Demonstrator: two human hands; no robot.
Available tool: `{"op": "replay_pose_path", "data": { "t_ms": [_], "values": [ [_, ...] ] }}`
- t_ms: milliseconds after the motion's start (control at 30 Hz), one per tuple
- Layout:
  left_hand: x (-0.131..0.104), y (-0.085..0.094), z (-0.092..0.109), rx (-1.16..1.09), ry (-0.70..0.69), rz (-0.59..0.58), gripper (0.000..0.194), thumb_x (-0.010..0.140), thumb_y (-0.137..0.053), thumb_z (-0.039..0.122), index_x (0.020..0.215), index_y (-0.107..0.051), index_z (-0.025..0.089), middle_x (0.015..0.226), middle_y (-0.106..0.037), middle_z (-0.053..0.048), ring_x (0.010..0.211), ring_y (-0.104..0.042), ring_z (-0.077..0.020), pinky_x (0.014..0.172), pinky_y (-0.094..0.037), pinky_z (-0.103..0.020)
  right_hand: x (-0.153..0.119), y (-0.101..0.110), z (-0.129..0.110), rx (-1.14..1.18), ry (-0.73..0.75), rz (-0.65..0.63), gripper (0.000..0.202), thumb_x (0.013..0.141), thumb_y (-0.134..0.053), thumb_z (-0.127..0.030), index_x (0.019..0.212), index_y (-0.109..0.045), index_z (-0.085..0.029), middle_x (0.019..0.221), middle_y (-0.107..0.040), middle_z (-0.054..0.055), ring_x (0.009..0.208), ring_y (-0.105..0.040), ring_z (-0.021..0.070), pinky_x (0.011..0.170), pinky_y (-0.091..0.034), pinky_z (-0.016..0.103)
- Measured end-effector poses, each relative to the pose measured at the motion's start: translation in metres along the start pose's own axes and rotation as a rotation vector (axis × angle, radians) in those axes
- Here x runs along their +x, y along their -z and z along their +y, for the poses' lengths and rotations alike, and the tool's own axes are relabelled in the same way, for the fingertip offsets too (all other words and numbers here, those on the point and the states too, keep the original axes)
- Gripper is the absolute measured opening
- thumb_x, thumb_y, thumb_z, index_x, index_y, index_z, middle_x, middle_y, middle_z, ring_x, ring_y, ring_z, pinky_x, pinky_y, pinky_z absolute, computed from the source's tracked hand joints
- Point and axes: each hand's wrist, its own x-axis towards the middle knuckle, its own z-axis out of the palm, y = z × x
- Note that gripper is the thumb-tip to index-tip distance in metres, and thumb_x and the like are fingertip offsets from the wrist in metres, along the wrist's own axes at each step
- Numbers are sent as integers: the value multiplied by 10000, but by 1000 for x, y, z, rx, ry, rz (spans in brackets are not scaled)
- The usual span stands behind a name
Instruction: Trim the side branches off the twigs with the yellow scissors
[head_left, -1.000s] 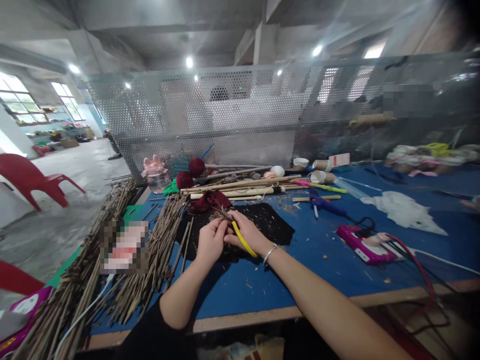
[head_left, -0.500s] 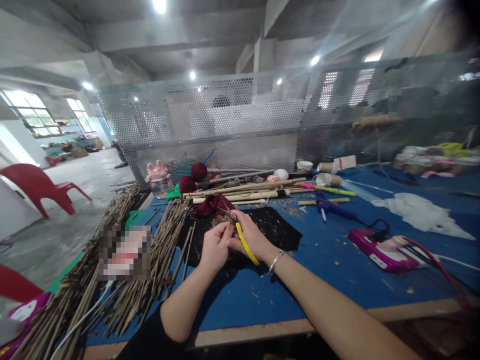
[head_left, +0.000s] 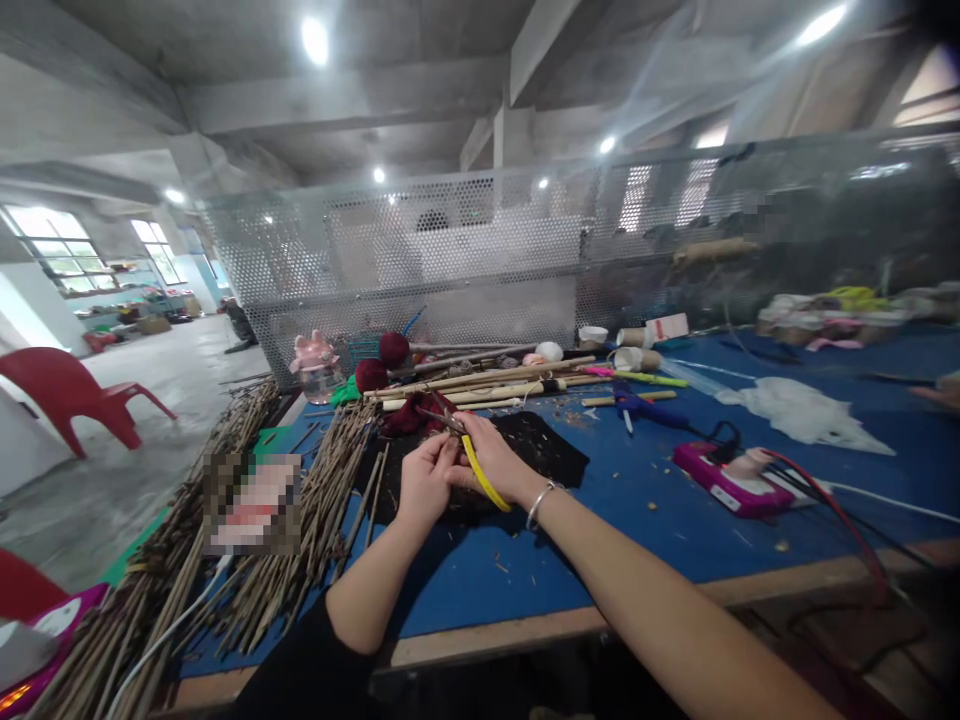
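My right hand [head_left: 501, 462] is wrapped round a pair of scissors with yellow handles [head_left: 482, 478]; their metal blades point up and left. My left hand [head_left: 421, 480] is closed in a pinch right beside it, the fingertips of both hands meeting. What the left fingers hold is hidden. Under the hands lies a black cloth [head_left: 551, 452] scattered with small bits. A dark red cloth [head_left: 405, 414] is bunched just beyond the blades. Thin brown twigs [head_left: 319, 490] lie in a heap left of my left hand.
Wooden sticks [head_left: 487, 388] lie across the back, near dark red balls [head_left: 394, 350]. To the right are a blue glue gun [head_left: 645, 405], a purple power strip [head_left: 731, 482] with cables and a white plastic bag [head_left: 810, 415]. A perforated metal screen [head_left: 525, 260] stands behind. Another person's hand shows at the right edge.
The view has tilted up a little and shifted right. My hands keep nearly the same pose, with the scissors still in my right hand. Another person's hand has appeared at the right edge.
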Motion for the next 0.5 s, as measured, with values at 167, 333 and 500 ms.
{"op": "replay_pose_path", "data": {
  "t_ms": [167,333,500],
  "values": [
    [0,3,4,50,-40,10,342,791,-516,405,916,-671,127,822,-667,-60,748,-571,-160,715,-443,-251,1,3,-1,-49,27,-12,862,614,-605,-656,1248,-350,-132,1177,-449,170,1115,-399,295,921,-352,449],
    [-1,0,2,84,-26,10,340,791,-508,409,907,-670,134,734,-654,-34,657,-557,-139,652,-437,-233,0,4,0,-80,62,27,783,615,-611,-649,1181,-418,-145,1083,-506,145,1020,-462,273,882,-377,417],
    [-1,0,0,79,14,31,346,784,-503,416,883,-675,132,710,-650,-41,616,-546,-139,610,-433,-234,0,-3,-1,3,22,52,616,671,-563,-643,1048,-479,-164,958,-553,91,867,-530,211,770,-425,311]
  ]
}}
